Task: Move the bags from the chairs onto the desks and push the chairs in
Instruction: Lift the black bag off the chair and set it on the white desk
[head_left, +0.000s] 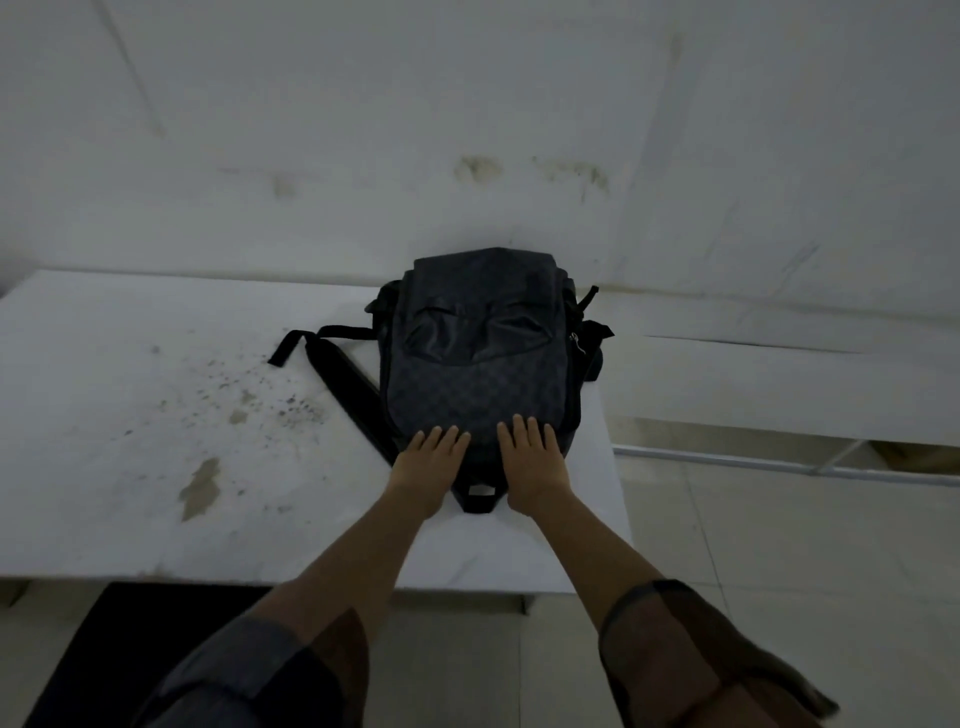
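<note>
A dark checkered backpack (478, 353) lies flat on the white desk (156, 405), near the desk's right end and close to the wall. One black shoulder strap trails out to its left. My left hand (428, 465) and my right hand (532, 462) both rest flat on the backpack's near end, fingers straight and pointing away from me. A dark chair (104, 649) shows under the desk's front edge at the lower left, mostly hidden by my left sleeve.
The desk top is stained with dark specks and patches on its left half. A second white desk (779, 384) stands to the right, with a metal rail beneath it. A white wall rises directly behind both desks. Pale floor tiles lie between the desks.
</note>
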